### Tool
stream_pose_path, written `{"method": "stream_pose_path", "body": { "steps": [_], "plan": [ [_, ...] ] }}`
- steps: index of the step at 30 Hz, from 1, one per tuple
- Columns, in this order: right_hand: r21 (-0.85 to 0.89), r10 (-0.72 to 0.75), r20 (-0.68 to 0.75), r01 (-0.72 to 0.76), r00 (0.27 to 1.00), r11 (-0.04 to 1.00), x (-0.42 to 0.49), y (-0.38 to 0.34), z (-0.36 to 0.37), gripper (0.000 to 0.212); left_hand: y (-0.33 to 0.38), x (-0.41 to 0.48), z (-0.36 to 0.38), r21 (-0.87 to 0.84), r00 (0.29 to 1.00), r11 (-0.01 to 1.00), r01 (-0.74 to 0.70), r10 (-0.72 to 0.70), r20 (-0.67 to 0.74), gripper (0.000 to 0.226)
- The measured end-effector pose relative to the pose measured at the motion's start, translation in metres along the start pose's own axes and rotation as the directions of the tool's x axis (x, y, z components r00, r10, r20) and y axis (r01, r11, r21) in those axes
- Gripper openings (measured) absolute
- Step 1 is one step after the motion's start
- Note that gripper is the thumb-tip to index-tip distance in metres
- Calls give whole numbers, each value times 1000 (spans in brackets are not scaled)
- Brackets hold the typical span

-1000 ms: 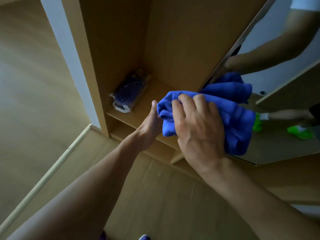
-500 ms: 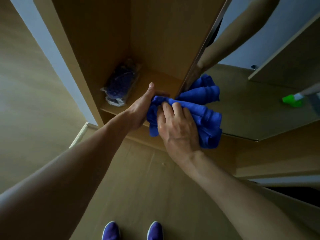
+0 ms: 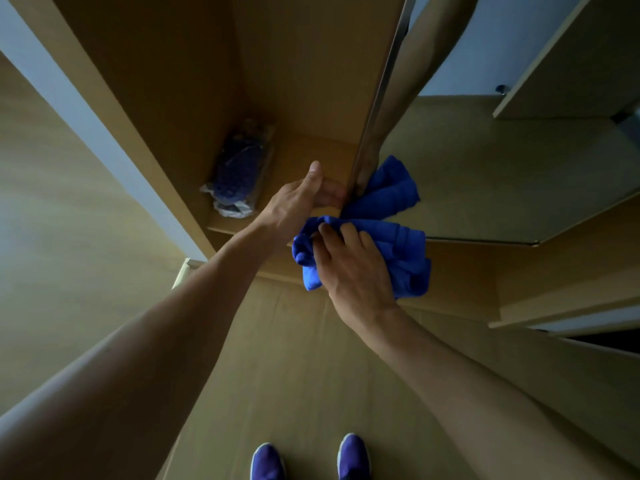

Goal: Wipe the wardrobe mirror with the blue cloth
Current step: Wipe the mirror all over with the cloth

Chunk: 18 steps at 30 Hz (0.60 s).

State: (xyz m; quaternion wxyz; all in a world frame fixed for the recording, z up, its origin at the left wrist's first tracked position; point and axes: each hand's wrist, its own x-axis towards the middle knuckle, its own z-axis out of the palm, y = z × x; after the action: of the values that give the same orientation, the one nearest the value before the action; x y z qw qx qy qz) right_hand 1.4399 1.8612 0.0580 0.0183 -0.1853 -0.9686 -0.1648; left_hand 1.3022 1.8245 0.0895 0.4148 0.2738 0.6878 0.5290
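The wardrobe mirror [image 3: 485,174] is on an open door at the right, and it reflects my arm and the cloth. My right hand [image 3: 356,271] grips the bunched blue cloth [image 3: 405,251] and holds it against the mirror's lower left corner, partly over the wooden strip below the glass. My left hand [image 3: 304,199] holds the door's left edge just above the cloth, thumb up, fingers curled round the edge.
Inside the open wardrobe, a plastic bag with something dark blue [image 3: 239,171] lies on the bottom shelf [image 3: 311,150]. The wardrobe's side panel [image 3: 114,109] stands to the left. My two purple shoes [image 3: 308,459] are on the wooden floor below.
Both hands and the cloth have slid down to the mirror's bottom corner. My left hand has left the cloth and taken the door edge. The view has tilted down to show my shoes.
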Motion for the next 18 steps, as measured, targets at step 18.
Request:
{"method": "stream_pose_path", "body": {
  "steps": [18],
  "plan": [
    [650,299,754,-594,585,-474,-32,-1,27,17,-45,-16,27,-96,995,990,-101,99,-28,56]
  ]
}}
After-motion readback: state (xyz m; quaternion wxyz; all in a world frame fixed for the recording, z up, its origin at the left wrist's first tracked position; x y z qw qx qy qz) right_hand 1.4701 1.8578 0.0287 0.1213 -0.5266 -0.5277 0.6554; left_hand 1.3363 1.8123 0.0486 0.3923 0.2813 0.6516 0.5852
